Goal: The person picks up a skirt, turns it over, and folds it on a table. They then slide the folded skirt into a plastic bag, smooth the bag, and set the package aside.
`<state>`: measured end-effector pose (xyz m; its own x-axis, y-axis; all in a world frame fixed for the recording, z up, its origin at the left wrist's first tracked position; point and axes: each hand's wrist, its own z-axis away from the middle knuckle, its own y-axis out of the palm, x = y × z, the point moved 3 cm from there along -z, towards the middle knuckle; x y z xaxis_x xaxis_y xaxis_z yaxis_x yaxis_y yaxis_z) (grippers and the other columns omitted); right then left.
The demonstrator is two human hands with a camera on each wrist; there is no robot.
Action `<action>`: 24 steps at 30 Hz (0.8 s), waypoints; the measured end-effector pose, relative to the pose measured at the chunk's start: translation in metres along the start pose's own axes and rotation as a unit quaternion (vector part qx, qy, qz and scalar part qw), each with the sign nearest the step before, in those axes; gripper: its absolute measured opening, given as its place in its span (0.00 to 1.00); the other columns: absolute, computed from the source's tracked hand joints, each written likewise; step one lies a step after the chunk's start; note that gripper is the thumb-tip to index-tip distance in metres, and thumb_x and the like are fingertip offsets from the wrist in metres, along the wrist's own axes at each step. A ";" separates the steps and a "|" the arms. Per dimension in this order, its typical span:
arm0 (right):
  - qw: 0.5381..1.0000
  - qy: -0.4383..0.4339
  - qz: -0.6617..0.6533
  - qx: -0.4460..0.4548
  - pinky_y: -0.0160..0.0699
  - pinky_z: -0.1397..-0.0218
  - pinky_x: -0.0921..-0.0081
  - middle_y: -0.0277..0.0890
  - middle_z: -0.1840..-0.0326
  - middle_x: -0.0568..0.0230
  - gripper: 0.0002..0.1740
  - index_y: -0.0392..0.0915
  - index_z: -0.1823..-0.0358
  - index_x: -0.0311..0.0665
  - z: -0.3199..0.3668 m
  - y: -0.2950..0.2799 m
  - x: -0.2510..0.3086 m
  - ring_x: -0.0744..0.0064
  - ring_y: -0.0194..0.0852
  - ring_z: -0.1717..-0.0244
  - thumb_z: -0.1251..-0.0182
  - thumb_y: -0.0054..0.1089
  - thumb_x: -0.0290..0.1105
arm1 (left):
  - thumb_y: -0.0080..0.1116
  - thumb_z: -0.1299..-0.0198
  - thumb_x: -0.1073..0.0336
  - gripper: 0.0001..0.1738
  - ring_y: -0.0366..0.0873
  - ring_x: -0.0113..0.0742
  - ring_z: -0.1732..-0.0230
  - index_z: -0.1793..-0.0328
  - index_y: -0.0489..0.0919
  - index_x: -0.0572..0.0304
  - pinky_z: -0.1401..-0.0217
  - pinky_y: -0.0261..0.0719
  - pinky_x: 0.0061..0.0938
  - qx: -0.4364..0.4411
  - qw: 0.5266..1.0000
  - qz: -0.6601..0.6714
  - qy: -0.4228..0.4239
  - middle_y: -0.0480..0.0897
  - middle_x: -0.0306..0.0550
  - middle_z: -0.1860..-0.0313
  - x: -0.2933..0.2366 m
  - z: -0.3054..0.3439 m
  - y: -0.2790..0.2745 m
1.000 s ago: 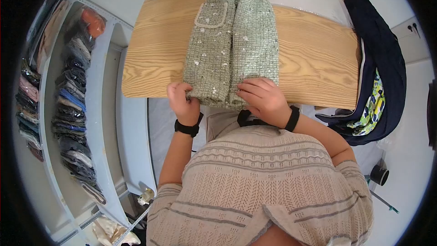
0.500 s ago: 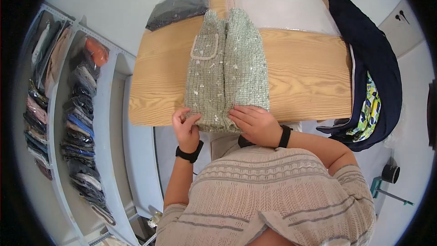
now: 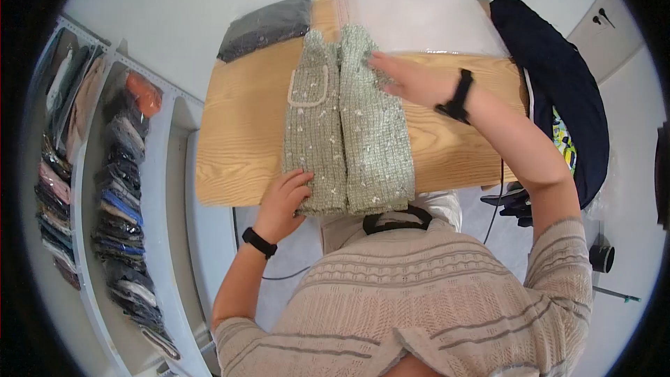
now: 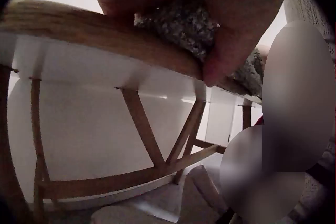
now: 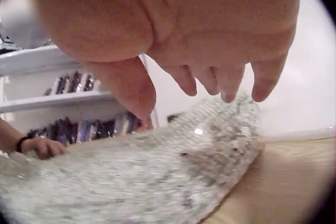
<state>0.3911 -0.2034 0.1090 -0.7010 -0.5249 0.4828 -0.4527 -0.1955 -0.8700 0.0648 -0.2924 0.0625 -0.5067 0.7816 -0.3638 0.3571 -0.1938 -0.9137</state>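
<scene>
A pale green tweed garment (image 3: 373, 146) with sequins lies folded lengthwise on the wooden table, its near end at the front edge. A cream-trimmed pocket (image 3: 308, 86) shows on its left half. At the near left corner my left hand (image 3: 285, 199) grips the garment, fingers on top and thumb at the edge; the left wrist view shows the cloth (image 4: 184, 27) between thumb and fingers. Over the far right side hovers my right hand (image 3: 412, 80), palm down. In the right wrist view its straight fingers (image 5: 231, 85) are spread above the sequined cloth (image 5: 157, 171).
On the table (image 3: 237, 146), a dark grey packed item (image 3: 265, 28) sits at the back left and clear plastic bags (image 3: 426, 21) at the back. Navy cloth (image 3: 558, 84) hangs at the right end. Shelves of bagged clothes (image 3: 122, 216) stand to the left.
My right hand has left the near edge and moved forward to the garment's far right side. The left hand stays at the near left corner. The head view has shifted slightly.
</scene>
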 end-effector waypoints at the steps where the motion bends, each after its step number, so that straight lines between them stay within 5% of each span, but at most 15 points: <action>1: 0.999 0.040 0.020 -0.004 0.47 0.25 0.65 0.44 0.25 0.46 0.32 0.48 0.28 0.35 -0.017 -0.001 -0.008 0.52 0.45 0.25 0.31 0.46 0.33 | 0.66 0.72 0.78 0.26 0.64 0.52 0.35 0.61 0.72 0.56 0.37 0.66 0.43 -0.017 1.000 0.009 0.003 0.73 0.46 0.40 -0.002 0.001 0.001; 6: 0.995 0.078 0.044 0.042 0.45 0.25 0.59 0.33 0.22 0.51 0.33 0.44 0.26 0.39 -0.075 0.033 -0.025 0.53 0.36 0.23 0.27 0.38 0.42 | 0.65 0.73 0.80 0.25 0.64 0.50 0.35 0.62 0.71 0.56 0.36 0.65 0.42 -0.032 0.999 0.027 -0.012 0.73 0.44 0.40 -0.003 0.003 0.006; 8: 0.954 0.158 0.163 0.194 0.41 0.25 0.47 0.25 0.21 0.56 0.36 0.40 0.25 0.42 -0.074 0.046 -0.008 0.53 0.26 0.21 0.27 0.36 0.50 | 0.64 0.72 0.81 0.30 0.65 0.50 0.36 0.55 0.74 0.56 0.37 0.66 0.42 -0.044 0.998 0.039 -0.014 0.73 0.44 0.41 -0.002 0.006 0.007; 11: 0.954 0.167 0.166 0.183 0.37 0.27 0.40 0.23 0.20 0.58 0.38 0.38 0.24 0.45 -0.075 0.055 -0.010 0.53 0.19 0.21 0.29 0.34 0.55 | 0.64 0.72 0.81 0.38 0.67 0.50 0.39 0.46 0.75 0.51 0.40 0.69 0.41 -0.035 0.999 0.007 -0.016 0.73 0.44 0.43 -0.010 0.000 0.003; 15: 0.961 0.157 0.153 0.168 0.38 0.26 0.42 0.25 0.21 0.56 0.39 0.38 0.24 0.45 -0.069 0.050 -0.013 0.53 0.22 0.21 0.29 0.37 0.54 | 0.66 0.75 0.82 0.43 0.66 0.50 0.39 0.42 0.76 0.47 0.38 0.69 0.41 -0.023 0.999 -0.025 0.007 0.73 0.44 0.43 -0.011 -0.002 0.004; 18: 0.983 0.094 0.127 0.097 0.39 0.26 0.42 0.34 0.21 0.55 0.38 0.44 0.25 0.50 -0.050 0.044 0.000 0.52 0.31 0.22 0.31 0.46 0.52 | 0.67 0.76 0.80 0.40 0.67 0.50 0.41 0.47 0.78 0.46 0.41 0.71 0.40 -0.032 0.999 -0.007 0.002 0.74 0.45 0.45 -0.018 -0.001 -0.001; 21: 0.983 -0.034 0.145 0.107 0.40 0.28 0.41 0.37 0.22 0.56 0.34 0.49 0.27 0.56 -0.024 0.046 0.033 0.53 0.32 0.22 0.31 0.45 0.51 | 0.68 0.76 0.77 0.39 0.69 0.50 0.43 0.47 0.78 0.49 0.44 0.73 0.41 -0.018 1.000 0.020 -0.003 0.75 0.44 0.47 -0.023 0.004 -0.001; 24: 0.972 -0.073 0.142 0.175 0.41 0.28 0.40 0.35 0.21 0.58 0.30 0.51 0.28 0.62 0.006 0.061 0.045 0.54 0.32 0.22 0.30 0.43 0.51 | 0.70 0.76 0.73 0.38 0.71 0.50 0.45 0.48 0.78 0.51 0.47 0.74 0.40 0.016 0.998 0.064 0.005 0.76 0.44 0.49 -0.038 0.008 0.001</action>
<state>0.3349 -0.2436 0.0768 -0.6732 -0.7059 0.2201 -0.0192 -0.2809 -0.9595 0.0785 -0.3274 0.0738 -0.4501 0.7557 -0.4758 0.3934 -0.3106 -0.8653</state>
